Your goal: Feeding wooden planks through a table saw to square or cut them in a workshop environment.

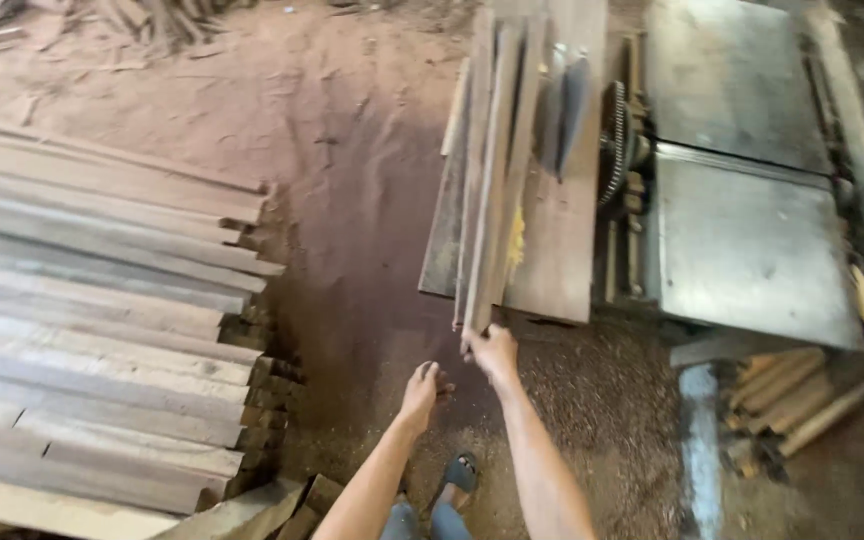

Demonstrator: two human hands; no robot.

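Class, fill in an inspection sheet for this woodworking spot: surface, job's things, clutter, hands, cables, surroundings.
Surface: wooden saw table with a circular blade; grey metal machine bed beside it.
Job's things: long wooden strips lying lengthwise on the table, their near ends sticking out past its edge.
Clutter: sawdust patch on the table; short offcuts under the machine.
Hands: right hand at the near end of the strips; left hand lower, loosely curled, holding nothing.
Cables: nothing seen.
Surroundings: stacked planks at left; sawdust-covered dirt floor.
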